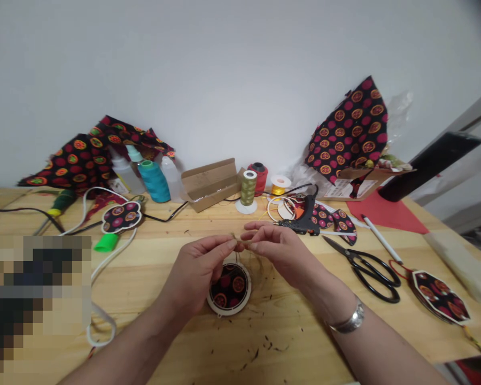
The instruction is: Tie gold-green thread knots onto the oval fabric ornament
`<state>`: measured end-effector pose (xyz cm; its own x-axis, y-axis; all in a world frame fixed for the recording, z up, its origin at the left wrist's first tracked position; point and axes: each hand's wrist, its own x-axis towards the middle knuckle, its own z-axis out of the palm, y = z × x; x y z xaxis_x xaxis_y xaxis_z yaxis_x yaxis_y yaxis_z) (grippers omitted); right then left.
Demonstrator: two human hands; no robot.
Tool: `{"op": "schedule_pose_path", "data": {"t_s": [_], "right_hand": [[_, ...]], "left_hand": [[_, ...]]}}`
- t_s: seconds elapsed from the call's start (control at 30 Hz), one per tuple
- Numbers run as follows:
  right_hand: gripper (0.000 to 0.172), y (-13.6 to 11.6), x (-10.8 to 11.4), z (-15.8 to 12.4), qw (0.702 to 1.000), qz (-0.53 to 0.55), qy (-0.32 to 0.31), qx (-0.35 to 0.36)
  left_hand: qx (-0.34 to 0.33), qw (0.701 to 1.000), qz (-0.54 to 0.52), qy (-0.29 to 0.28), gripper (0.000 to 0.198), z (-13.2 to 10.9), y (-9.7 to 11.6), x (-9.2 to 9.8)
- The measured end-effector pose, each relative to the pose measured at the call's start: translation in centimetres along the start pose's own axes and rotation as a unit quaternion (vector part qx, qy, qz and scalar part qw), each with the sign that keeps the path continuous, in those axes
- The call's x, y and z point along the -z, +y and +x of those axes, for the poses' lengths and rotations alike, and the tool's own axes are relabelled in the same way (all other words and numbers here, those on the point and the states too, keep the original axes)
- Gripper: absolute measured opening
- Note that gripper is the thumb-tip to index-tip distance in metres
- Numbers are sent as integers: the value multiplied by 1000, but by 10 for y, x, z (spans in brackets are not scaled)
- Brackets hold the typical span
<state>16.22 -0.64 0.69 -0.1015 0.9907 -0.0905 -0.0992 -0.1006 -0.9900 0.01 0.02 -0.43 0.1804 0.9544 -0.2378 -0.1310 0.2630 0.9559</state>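
My left hand (pixel 202 259) and my right hand (pixel 278 251) meet over the middle of the table, each pinching fine olive-brown thread (pixel 240 240) between thumb and fingertips. Loose strands trail below the right fingers. Just under the thread hangs or lies a round piece (pixel 230 286), dark patterned fabric inside a pale ring, partly hidden by my left hand; I cannot tell whether it rests on the wood. The thread seems to run to its top edge. Black-handled scissors (pixel 369 270) lie to the right of my right hand.
Behind my hands stand an olive thread spool (pixel 248 190), a teal spool (pixel 154 182) and an open cardboard box (pixel 212 184). A black glue gun (pixel 304 216) lies close beyond my right hand. At right is an octagonal fabric piece (pixel 441 297). Dark scraps dot the wooden table (pixel 304 342).
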Motion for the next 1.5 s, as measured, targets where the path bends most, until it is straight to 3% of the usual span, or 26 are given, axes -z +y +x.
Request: {"op": "schedule_pose_path", "data": {"t_s": [0.47,0.73,1.03,1.5], "right_hand": [[9,-4,0,-2,987,131,-31,-87],[12,-7,-1,-3,993,29,-36,-107],[14,-4,-4,-1,996,-48,-27,-76],[14,-2,-3,-2,989,-78,-61,-105]], "left_hand": [[2,999,35,13,21,1,-1,1],[-1,999,28,31,22,-1,1,-1],[12,1000,2,12,20,0,-2,0],[17,1000,-1,5,22,-1,1,-3]]}}
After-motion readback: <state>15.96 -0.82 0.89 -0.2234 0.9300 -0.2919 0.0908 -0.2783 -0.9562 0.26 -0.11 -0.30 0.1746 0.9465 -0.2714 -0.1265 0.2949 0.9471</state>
